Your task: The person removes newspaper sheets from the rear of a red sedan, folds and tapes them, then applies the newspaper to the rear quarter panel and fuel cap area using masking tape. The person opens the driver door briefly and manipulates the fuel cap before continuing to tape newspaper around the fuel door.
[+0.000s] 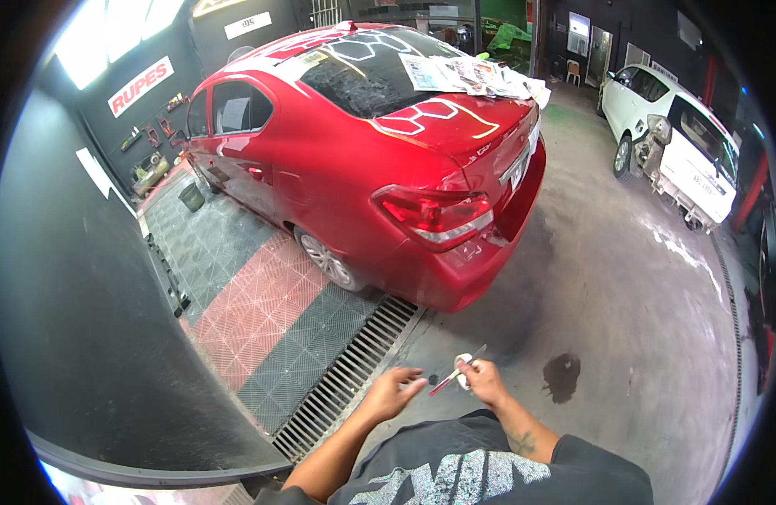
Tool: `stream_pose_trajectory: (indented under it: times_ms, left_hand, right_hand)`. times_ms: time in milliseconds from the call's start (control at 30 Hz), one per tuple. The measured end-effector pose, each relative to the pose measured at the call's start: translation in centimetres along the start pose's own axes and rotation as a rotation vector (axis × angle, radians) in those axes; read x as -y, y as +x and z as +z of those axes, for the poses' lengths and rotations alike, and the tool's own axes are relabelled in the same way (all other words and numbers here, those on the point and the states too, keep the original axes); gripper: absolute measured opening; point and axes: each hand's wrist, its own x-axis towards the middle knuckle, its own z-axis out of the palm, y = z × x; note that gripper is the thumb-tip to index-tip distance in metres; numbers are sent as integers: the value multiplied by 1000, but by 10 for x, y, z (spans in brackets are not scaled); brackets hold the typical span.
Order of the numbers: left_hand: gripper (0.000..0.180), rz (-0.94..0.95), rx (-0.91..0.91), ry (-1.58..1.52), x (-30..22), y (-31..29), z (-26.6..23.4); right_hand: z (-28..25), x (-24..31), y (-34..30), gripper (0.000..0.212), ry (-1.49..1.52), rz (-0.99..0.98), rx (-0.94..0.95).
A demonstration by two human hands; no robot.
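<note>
A: Which step is this?
B: Getting ready, I judge: the right hand (pixel 486 380) clasps a small white roll (pixel 463 371) and a slim red-handled tool (pixel 457 377) above the concrete floor (pixel 624 286), behind the red car (pixel 388 143).
A: The left hand (pixel 394 391)?
B: Loosely open, fingertips reaching the tool's end. Next needs a steady two-handed grip.

Two cars: one red car (pixel 379 143), one white car (pixel 674 143). Two hands: left hand (pixel 394 391), right hand (pixel 486 380). One floor drain grate (pixel 346 379). One dark floor stain (pixel 561 375).
</note>
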Motion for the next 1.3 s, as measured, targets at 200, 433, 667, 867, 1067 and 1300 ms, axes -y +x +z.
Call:
stream_pose_trajectory:
  times_ms: [200,433,667,867,1067,1300]
  left_hand:
    - [42,-48,303,-47,-131,146,97]
    - [44,-63,394,-360,-216,289,206]
    - [27,239,-228,-247,-289,459,150]
    - [27,361,-666,-233,-349,648,-54]
    - [32,368,-798,331,-405,908,-176]
    - [37,42,-876,526,-428,1159,-185]
  right_hand:
    - [-132,37,39,45,219,-141,-23]
    - [-314,59,99,45,-54,-347,-118]
    - [-415,50,212,45,408,-165,-90]
    - [-529,-22,356,29,179,103,-238]
    - [-709,-171,410,19,175,467,-640]
    - [-803,-223,449,27,-76,817,-475]
